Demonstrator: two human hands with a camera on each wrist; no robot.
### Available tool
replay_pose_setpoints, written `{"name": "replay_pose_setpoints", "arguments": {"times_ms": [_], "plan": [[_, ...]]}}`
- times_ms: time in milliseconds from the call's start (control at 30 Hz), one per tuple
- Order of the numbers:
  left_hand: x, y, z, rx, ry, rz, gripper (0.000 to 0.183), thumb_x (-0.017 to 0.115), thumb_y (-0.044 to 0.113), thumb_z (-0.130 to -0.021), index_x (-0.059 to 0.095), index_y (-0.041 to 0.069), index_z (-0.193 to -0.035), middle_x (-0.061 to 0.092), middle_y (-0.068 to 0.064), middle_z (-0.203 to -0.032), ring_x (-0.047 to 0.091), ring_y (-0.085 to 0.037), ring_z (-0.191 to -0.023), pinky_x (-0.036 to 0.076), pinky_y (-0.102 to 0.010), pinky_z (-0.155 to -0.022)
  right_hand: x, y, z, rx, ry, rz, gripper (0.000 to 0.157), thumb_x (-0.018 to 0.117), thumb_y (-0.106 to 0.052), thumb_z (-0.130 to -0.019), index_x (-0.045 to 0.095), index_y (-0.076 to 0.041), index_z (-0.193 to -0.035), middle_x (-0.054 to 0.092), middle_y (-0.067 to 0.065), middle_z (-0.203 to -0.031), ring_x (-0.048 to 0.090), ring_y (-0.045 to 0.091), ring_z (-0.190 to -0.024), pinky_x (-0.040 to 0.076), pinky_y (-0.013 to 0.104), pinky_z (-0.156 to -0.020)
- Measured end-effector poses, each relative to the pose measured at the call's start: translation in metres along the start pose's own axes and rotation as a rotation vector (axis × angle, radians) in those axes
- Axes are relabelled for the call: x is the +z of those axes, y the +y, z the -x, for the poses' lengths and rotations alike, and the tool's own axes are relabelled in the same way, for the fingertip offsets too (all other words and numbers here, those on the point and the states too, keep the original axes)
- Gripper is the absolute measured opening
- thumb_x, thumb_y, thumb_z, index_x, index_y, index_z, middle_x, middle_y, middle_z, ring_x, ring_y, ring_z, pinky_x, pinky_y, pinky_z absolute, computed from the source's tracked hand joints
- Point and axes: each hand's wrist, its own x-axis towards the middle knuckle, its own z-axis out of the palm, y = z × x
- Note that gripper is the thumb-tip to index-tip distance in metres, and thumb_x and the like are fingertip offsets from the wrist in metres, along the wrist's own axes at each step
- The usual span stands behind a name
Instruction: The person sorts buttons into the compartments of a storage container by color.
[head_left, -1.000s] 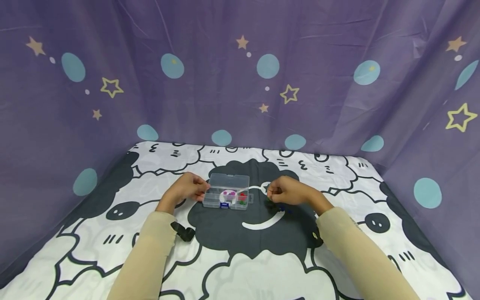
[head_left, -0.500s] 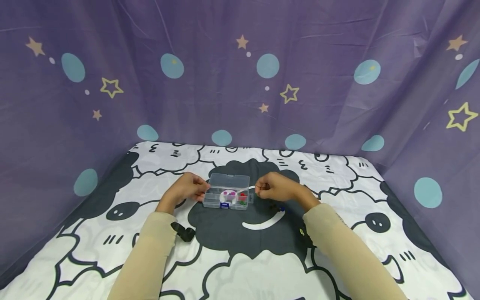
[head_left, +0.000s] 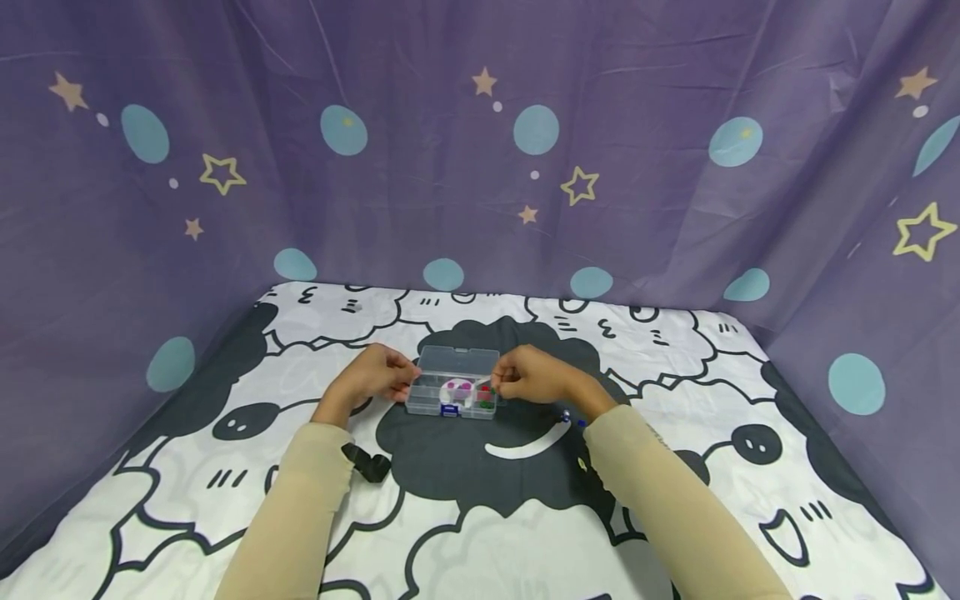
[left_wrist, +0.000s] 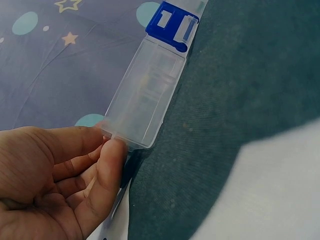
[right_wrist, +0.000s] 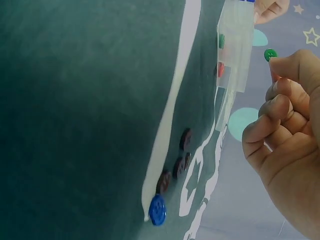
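A clear plastic compartment box (head_left: 457, 361) lies with its lid raised at the back. My left hand (head_left: 375, 373) pinches the box's left end between thumb and fingers, as the left wrist view shows at the box corner (left_wrist: 127, 100). Between the thumb and index finger of my right hand (head_left: 534, 375) is a green button (right_wrist: 270, 54), held up near the right end of the box. Red buttons (head_left: 485, 392) and green buttons (head_left: 486, 405) sit in compartments at that end. Pink-purple pieces (head_left: 459, 386) show further left, around a white round area.
To the right of the box, loose on the dark part of the cloth, lie a blue button (right_wrist: 158, 210) and several dark brown buttons (right_wrist: 164, 181). A blue label (head_left: 450, 410) marks the box front. A purple curtain (head_left: 450, 167) hangs behind.
My right hand has moved left from above the loose buttons to the right end of the box, carrying the green button. My left hand has stayed at the box.
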Motion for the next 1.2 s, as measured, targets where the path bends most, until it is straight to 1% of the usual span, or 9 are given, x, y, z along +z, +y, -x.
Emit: {"name": "replay_pose_setpoints", "arguments": {"times_ms": [167, 367, 600, 733, 867, 1000, 1100, 1200], "plan": [[0.000, 0.000, 0.001, 0.007, -0.007, -0.003, 0.021, 0.068, 0.011, -0.101, 0.070, -0.007, -0.111, 0.068, -0.014, -0.083, 0.069, -0.015, -0.064, 0.063, -0.031, -0.061, 0.004, 0.002, -0.003, -0.007, -0.001, 0.021, 0.014, 0.061, -0.002, -0.096, 0.075, -0.006, -0.098, 0.063, -0.005, -0.077, 0.046, 0.005, -0.061, 0.042, 0.021, -0.060], [0.000, -0.001, 0.001, -0.003, -0.001, -0.002, 0.018, 0.067, 0.010, -0.101, 0.072, -0.006, -0.108, 0.069, -0.014, -0.082, 0.069, -0.016, -0.064, 0.063, -0.031, -0.061, 0.010, 0.002, -0.005, 0.002, -0.006, 0.015, 0.014, 0.062, -0.001, -0.095, 0.076, -0.005, -0.097, 0.066, -0.005, -0.078, 0.049, 0.003, -0.062, 0.044, 0.021, -0.060], [-0.001, -0.001, -0.001, -0.010, -0.004, 0.004, 0.018, 0.067, 0.010, -0.101, 0.072, -0.006, -0.109, 0.069, -0.013, -0.082, 0.069, -0.016, -0.064, 0.063, -0.030, -0.062, 0.011, 0.005, 0.000, 0.015, 0.010, 0.027, 0.013, 0.063, -0.004, -0.097, 0.076, -0.006, -0.097, 0.067, -0.006, -0.078, 0.051, 0.004, -0.064, 0.045, 0.021, -0.060], [-0.001, -0.001, -0.002, -0.008, -0.002, -0.004, 0.018, 0.066, 0.010, -0.101, 0.072, -0.005, -0.110, 0.069, -0.014, -0.083, 0.069, -0.016, -0.064, 0.063, -0.031, -0.062, 0.008, 0.006, 0.007, 0.037, 0.037, -0.012, 0.012, 0.065, -0.006, -0.098, 0.076, -0.006, -0.096, 0.070, -0.002, -0.081, 0.054, 0.007, -0.066, 0.046, 0.023, -0.060], [0.000, -0.001, -0.003, -0.008, -0.001, -0.009, 0.018, 0.066, 0.010, -0.102, 0.072, -0.005, -0.110, 0.069, -0.014, -0.084, 0.069, -0.016, -0.064, 0.063, -0.031, -0.062, 0.004, 0.011, 0.016, 0.049, 0.062, -0.018, 0.010, 0.067, -0.008, -0.099, 0.076, -0.006, -0.096, 0.071, -0.002, -0.082, 0.056, 0.008, -0.067, 0.048, 0.024, -0.061], [0.000, -0.002, -0.003, -0.014, -0.005, 0.000, 0.018, 0.067, 0.009, -0.101, 0.072, -0.005, -0.109, 0.069, -0.014, -0.083, 0.069, -0.016, -0.064, 0.063, -0.031, -0.062, 0.000, 0.016, 0.028, 0.067, 0.074, -0.022, 0.009, 0.068, -0.008, -0.099, 0.076, -0.005, -0.096, 0.071, 0.000, -0.081, 0.056, 0.008, -0.066, 0.050, 0.024, -0.061], [0.000, -0.002, -0.003, -0.011, -0.008, 0.002, 0.017, 0.067, 0.009, -0.101, 0.073, -0.005, -0.109, 0.069, -0.014, -0.082, 0.069, -0.016, -0.064, 0.063, -0.031, -0.062, -0.006, 0.019, 0.038, 0.076, 0.082, -0.030, 0.009, 0.068, -0.008, -0.099, 0.075, -0.004, -0.095, 0.070, 0.001, -0.080, 0.056, 0.008, -0.065, 0.051, 0.024, -0.061], [-0.001, -0.003, -0.004, 0.001, -0.007, -0.003, 0.018, 0.067, 0.009, -0.101, 0.072, -0.005, -0.109, 0.069, -0.014, -0.081, 0.069, -0.016, -0.064, 0.063, -0.031, -0.062, -0.011, 0.024, 0.048, 0.078, 0.088, -0.023, 0.008, 0.069, -0.007, -0.098, 0.075, -0.004, -0.095, 0.070, 0.000, -0.080, 0.057, 0.008, -0.067, 0.052, 0.024, -0.063]]}}
